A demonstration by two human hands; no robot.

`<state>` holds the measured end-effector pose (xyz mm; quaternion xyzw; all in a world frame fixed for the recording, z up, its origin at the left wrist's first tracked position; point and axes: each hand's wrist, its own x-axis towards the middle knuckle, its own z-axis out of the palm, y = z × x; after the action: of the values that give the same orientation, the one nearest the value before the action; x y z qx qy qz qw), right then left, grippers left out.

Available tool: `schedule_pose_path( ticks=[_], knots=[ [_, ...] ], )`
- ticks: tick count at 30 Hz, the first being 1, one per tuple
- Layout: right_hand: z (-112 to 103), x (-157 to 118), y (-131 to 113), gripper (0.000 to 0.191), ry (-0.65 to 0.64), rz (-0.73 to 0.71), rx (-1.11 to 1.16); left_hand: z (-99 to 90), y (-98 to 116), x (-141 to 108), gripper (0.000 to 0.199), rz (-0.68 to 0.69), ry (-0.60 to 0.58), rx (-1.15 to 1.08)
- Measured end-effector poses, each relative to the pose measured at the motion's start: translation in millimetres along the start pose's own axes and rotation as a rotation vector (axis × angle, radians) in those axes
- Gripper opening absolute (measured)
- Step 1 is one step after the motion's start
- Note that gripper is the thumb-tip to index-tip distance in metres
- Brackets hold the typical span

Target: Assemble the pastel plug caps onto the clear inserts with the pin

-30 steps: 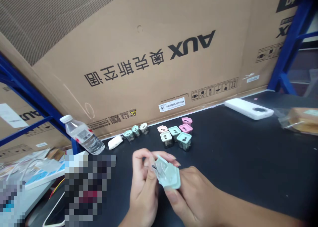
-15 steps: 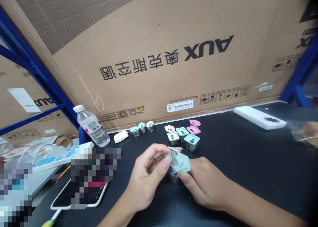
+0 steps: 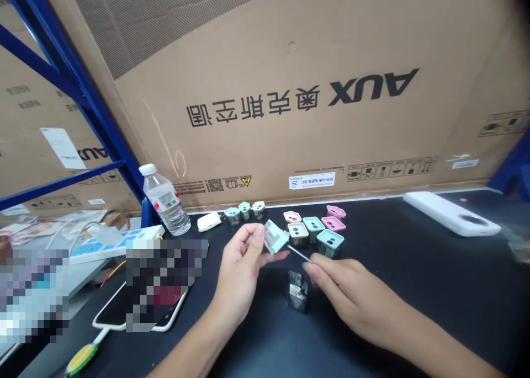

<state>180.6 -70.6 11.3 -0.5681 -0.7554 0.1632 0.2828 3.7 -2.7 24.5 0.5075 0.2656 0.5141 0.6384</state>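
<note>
Both hands were busy: the left hand pinched a pale-green plastic casing, and the right hand gripped a thin metal pin between its fingers. Too light a pinch could have dropped either onto the desk.

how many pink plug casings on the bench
3. A pale pink plug casing at the cluster's back left, and two deeper pink ones at its back right.

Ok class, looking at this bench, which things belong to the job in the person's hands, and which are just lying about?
Part of the job:
left hand holding a mint casing
right hand pinching a thin metal pin
dark metal piece
small pink and mint casings

Just lying about:
water bottle
white earbud case
power strip
phone
</note>
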Motion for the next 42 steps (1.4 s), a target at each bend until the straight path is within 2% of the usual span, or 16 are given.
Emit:
schedule_pose_path(
  ticks=[8,16,20,23,26,29,30,32,34,38,40,42],
  knots=[
    [5,1,-2,0.034,0.080,-0.016,-0.018,2.9,1,-4,0.021,-0.068,-0.091,0.036],
    [11,0,2,0.032,0.118,-0.040,-0.317,-1.7,-1,0,0.022,-0.165,-0.110,-0.007],
    [13,-1,2,0.032,0.143,-0.035,-0.378,-0.9,-2,0,0.021,-0.180,-0.118,-0.012],
    [4,-3,1,0.034,0.160,-0.046,-0.294,-2.2,-1,1,0.018,-0.124,-0.138,-0.011],
    [-9,-3,1,0.035,0.140,-0.014,-0.095,-5.2,3,5,0.014,-0.051,-0.134,-0.047],
    [-15,0,0,0.019,0.204,0.035,0.084,-5.3,4,4,0.016,-0.069,-0.177,-0.104],
    [-14,2,0,0.020,0.220,0.016,0.128,-4.2,3,3,0.016,-0.099,-0.211,-0.115],
    [-8,4,-2,0.033,0.220,-0.064,0.180,-0.7,1,0,0.016,-0.166,-0.285,-0.135],
    [-2,4,-3,0.038,0.231,-0.126,0.160,2.9,-2,-4,0.015,-0.210,-0.330,-0.146],
    [5,0,-4,0.051,0.208,-0.176,0.127,6.5,-8,-8,0.017,-0.213,-0.303,-0.114],
    [6,-1,-3,0.061,0.166,-0.183,0.166,7.0,-10,-8,0.017,-0.193,-0.279,-0.078],
    [7,0,-1,0.065,0.179,-0.190,0.202,7.8,-13,-8,0.017,-0.168,-0.264,-0.030]
  ],
)
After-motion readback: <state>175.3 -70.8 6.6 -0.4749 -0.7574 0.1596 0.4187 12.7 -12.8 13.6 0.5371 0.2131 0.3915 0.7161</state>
